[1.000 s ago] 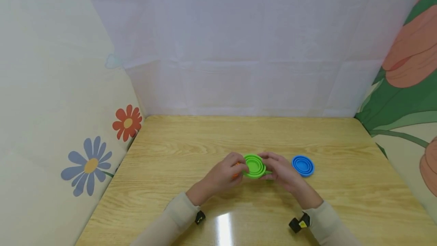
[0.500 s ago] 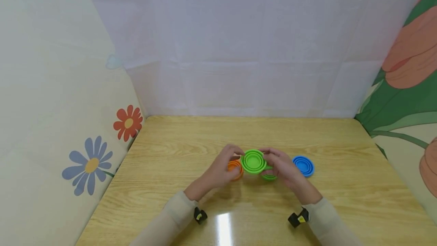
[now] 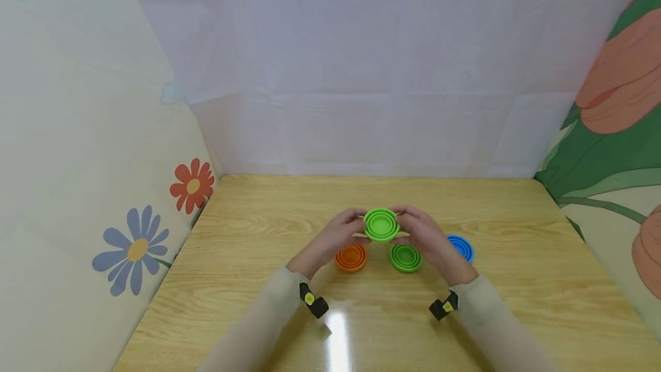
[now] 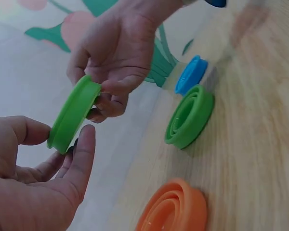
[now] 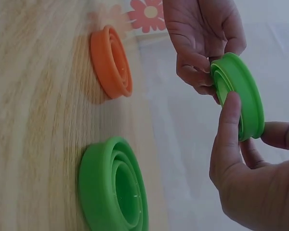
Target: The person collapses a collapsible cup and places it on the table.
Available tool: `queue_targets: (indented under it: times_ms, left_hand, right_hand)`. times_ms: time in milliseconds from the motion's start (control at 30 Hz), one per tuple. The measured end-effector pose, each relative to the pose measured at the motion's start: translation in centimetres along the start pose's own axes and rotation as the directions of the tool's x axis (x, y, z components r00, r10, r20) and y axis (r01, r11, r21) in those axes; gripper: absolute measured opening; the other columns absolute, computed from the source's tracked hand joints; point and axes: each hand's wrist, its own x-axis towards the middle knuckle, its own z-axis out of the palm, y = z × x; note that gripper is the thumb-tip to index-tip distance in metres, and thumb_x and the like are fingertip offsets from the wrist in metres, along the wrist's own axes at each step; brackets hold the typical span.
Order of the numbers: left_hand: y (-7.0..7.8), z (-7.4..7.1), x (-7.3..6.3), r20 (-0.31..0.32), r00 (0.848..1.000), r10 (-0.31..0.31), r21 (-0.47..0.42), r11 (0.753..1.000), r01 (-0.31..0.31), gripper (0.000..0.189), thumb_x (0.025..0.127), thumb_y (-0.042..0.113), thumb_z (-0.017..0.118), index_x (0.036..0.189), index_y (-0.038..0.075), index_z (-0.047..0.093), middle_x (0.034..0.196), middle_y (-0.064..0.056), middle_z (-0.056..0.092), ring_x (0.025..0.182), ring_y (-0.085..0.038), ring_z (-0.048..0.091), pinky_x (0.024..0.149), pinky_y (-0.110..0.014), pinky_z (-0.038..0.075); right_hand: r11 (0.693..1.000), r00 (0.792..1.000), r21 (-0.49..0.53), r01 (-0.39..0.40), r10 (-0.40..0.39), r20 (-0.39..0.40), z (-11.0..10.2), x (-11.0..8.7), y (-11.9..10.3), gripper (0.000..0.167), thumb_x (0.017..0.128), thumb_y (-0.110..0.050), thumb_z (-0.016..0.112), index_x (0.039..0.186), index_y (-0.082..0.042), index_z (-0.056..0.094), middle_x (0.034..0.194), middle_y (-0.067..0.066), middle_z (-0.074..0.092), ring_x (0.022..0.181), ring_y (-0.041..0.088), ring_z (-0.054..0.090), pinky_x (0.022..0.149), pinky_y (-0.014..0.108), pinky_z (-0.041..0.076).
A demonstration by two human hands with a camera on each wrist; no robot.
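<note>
A bright green collapsible silicone cup (image 3: 381,224), pressed flat into concentric rings, is held up over the table. My left hand (image 3: 333,237) pinches its left edge between thumb and fingers. At the opposite edge, my right hand (image 3: 426,238) pinches the same cup. The left wrist view shows its rim (image 4: 73,118) edge-on between both hands. Below on the table, a flattened orange cup (image 3: 351,258) lies under the left hand. A darker green cup (image 3: 405,258) sits just right of it, near the right hand.
A blue flattened cup (image 3: 462,247) lies farther right, partly hidden behind the right wrist. The wooden table (image 3: 258,217) meets a white cloth backdrop (image 3: 320,73) at its far edge. Flower-printed panels stand on both sides.
Both hands have raised the bright green cup up and away from the table. The orange and darker green cups, hidden or partly covered before, now show fully.
</note>
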Motion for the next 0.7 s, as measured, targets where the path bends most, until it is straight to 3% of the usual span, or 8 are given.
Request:
queue_targets:
  times_ms: [233,367,700]
  left_hand:
    - [-0.8,-1.6,3.0,0.024,0.997,-0.068,-0.091,0.993,0.07,0.044,0.1,0.006,0.052,0.142,-0.005,0.044,0.121,-0.017,0.057,0.102,-0.022,0.065,0.1,-0.043,0.055]
    - [-0.9,-2.4,4.1,0.036,0.992,-0.118,-0.1,0.988,0.121,0.042,0.101,0.005,0.05,0.141,-0.007,0.045,0.123,-0.019,0.058,0.101,-0.023,0.064,0.1,-0.043,0.055]
    - [-1.8,-3.4,6.7,0.012,0.986,-0.165,-0.081,0.983,0.166,0.034,0.102,0.002,0.049,0.135,-0.008,0.051,0.123,-0.021,0.06,0.103,-0.026,0.065,0.099,-0.043,0.056]
  right_hand:
    - [0.998,0.998,0.032,-0.062,0.062,-0.017,-0.5,2.6,0.0,0.041,0.102,-0.009,0.048,0.141,0.003,0.048,0.113,0.003,0.063,0.092,0.016,0.065,0.08,0.035,0.061]
    - [0.996,0.996,0.014,-0.089,0.089,-0.012,-0.8,4.0,0.0,0.041,0.102,-0.01,0.051,0.14,0.004,0.05,0.114,0.006,0.063,0.089,0.016,0.066,0.076,0.031,0.061]
    - [0.986,0.987,-0.05,-0.162,0.16,-0.033,-1.7,7.1,0.5,0.039,0.1,-0.006,0.049,0.137,0.005,0.053,0.115,0.012,0.06,0.095,0.022,0.063,0.091,0.041,0.059]
